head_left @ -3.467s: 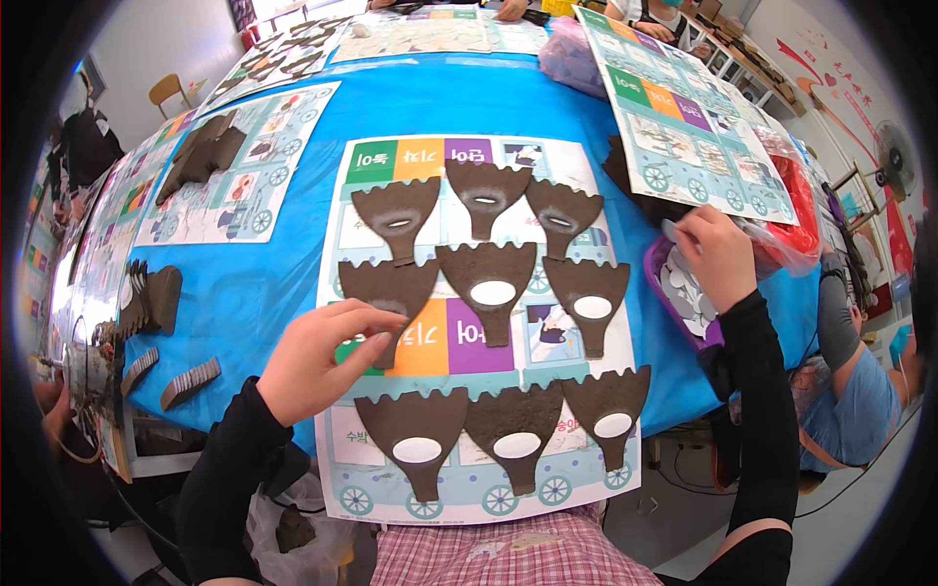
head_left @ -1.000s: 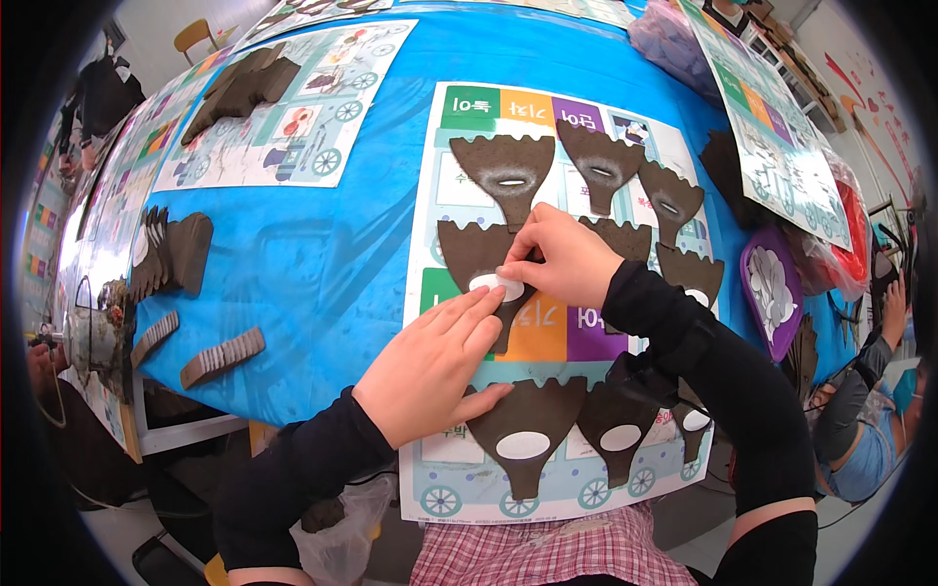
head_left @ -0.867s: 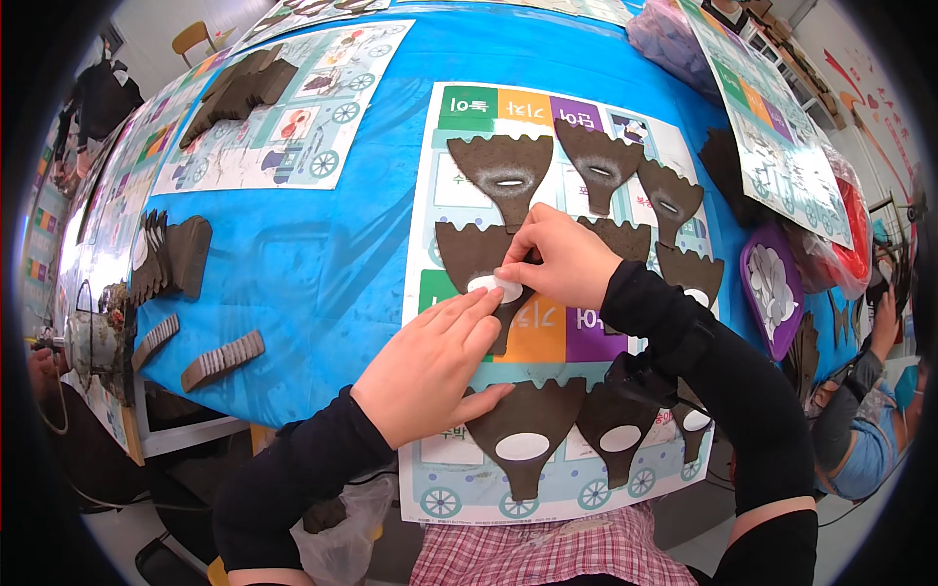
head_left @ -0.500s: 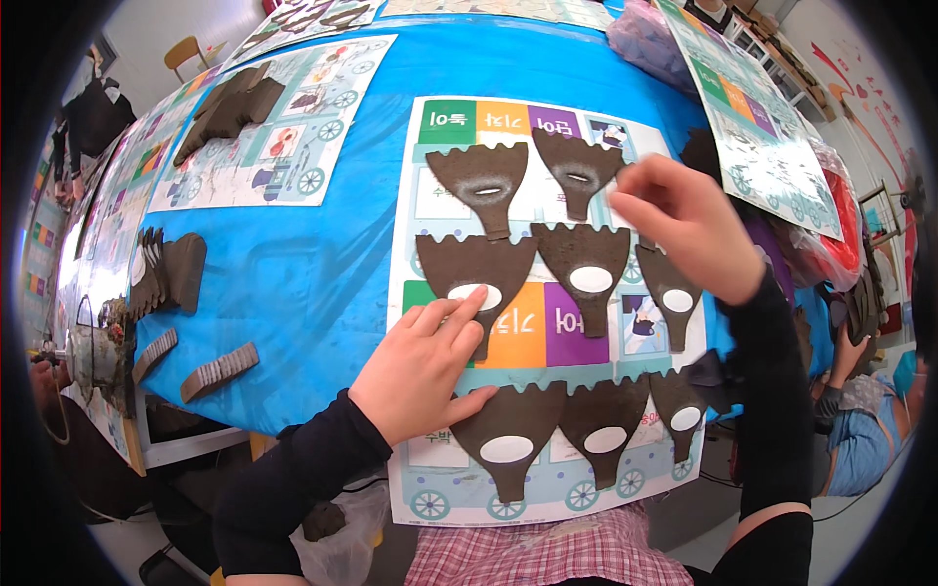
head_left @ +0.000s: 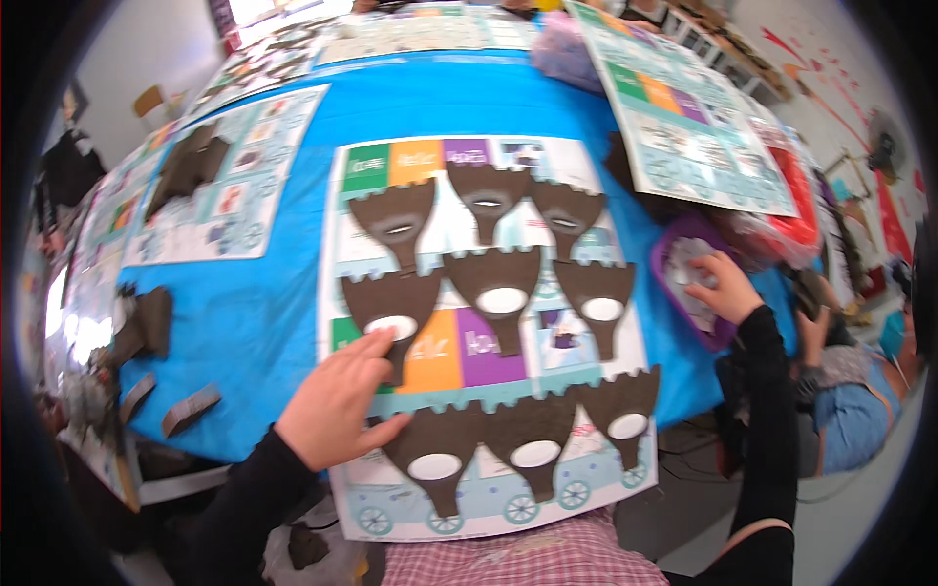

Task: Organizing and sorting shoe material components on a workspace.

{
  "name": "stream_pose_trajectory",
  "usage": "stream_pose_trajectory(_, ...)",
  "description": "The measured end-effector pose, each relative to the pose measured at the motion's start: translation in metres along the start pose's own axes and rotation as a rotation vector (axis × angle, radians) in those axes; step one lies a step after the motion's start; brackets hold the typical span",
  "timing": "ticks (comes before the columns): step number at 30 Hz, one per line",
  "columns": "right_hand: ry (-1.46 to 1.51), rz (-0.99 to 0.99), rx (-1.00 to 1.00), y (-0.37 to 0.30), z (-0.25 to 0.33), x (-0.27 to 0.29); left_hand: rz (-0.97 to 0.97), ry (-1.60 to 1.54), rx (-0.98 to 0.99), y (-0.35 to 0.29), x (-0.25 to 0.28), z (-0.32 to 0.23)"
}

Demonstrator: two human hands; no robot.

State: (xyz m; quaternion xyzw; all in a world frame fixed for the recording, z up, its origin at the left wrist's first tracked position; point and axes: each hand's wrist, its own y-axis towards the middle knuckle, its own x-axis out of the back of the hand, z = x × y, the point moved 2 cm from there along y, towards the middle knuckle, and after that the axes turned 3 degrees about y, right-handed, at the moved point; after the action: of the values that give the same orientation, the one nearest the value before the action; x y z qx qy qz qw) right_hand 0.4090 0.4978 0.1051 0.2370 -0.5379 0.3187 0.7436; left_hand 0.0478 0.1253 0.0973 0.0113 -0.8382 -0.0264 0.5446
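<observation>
Beneath hands (head_left: 337, 405), half-hidden white pieces (head_left: 386, 322)

Wooden chair (head_left: 149, 102) near pale wall (head_left: 168, 47)

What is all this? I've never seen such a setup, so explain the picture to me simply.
No machine here: these are a person's two bare hands. The view comes from the left of two fisheye cameras on the person's head, looking down, so straight edges bend.

A colourful printed white sheet lies partly on a blue table covering. On it are nine flat, dark-brown, fan-shaped pieces with scalloped tops.

The left hand touches a white oval patch on one piece. The right hand reaches into a purple tray of flat white pieces; blur hides whether it holds one.
</observation>
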Motion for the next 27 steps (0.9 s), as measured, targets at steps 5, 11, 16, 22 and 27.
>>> stream_pose_trajectory(5,-0.249,-0.095,0.149,0.006,0.014,-0.002,0.018,0.052,-0.008,0.003,0.003,-0.005)
stream_pose_trajectory(11,-0.389,-0.164,0.268,0.013,0.028,-0.002,0.078,0.075,0.026,0.002,0.005,-0.003)
stream_pose_trajectory(16,0.142,-0.194,-0.128,0.009,0.030,0.020,-0.001,0.011,0.053,0.005,0.003,-0.010)
stream_pose_trajectory(22,0.537,-0.148,-0.091,0.004,0.084,0.060,0.037,0.125,0.043,0.009,0.000,-0.010)
stream_pose_trajectory(27,0.875,0.125,0.077,0.054,0.201,0.034,0.079,0.169,0.007,0.017,0.016,-0.002)
